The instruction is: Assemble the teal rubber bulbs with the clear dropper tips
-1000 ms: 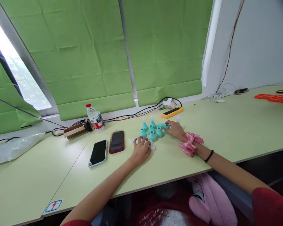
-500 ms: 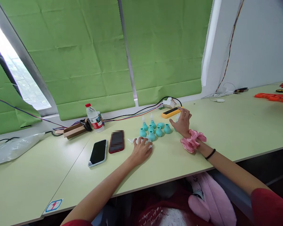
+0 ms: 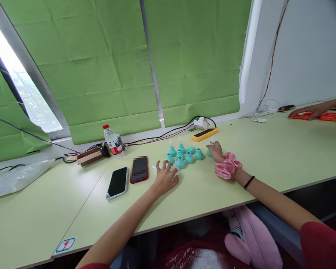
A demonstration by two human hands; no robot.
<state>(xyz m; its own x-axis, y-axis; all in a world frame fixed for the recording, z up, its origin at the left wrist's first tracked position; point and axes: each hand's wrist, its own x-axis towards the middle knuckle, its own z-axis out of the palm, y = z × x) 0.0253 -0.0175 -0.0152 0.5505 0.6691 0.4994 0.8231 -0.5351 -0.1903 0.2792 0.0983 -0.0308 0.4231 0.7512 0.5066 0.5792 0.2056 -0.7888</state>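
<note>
My left hand (image 3: 165, 178) rests palm down on the table, fingers spread and slightly bent over small clear plastic pieces (image 3: 174, 169), which it partly covers. To the right, my right hand (image 3: 216, 154), with a pink scrunchie (image 3: 228, 166) at the wrist, has its fingers closed around a teal rubber bulb (image 3: 209, 153) with a translucent tip (image 3: 212, 141) pointing up. Between my hands stand several open-necked teal bulbs (image 3: 189, 157). One teal bulb (image 3: 190, 150) lies on its side. Two bulbs at the back carry a translucent tip (image 3: 180, 140).
Left of my hands lie a red-cased phone (image 3: 139, 169) and a light-cased phone (image 3: 117, 183). Behind are a water bottle (image 3: 113, 142), a cardboard box (image 3: 89, 157) and a yellow power strip (image 3: 205, 135). Another person's hand (image 3: 313, 110) touches orange parts (image 3: 334, 117) at far right.
My right hand has come down from above the bulbs and closed around the one at the right. My left hand has shifted slightly. Another person's hand has appeared at far right.
</note>
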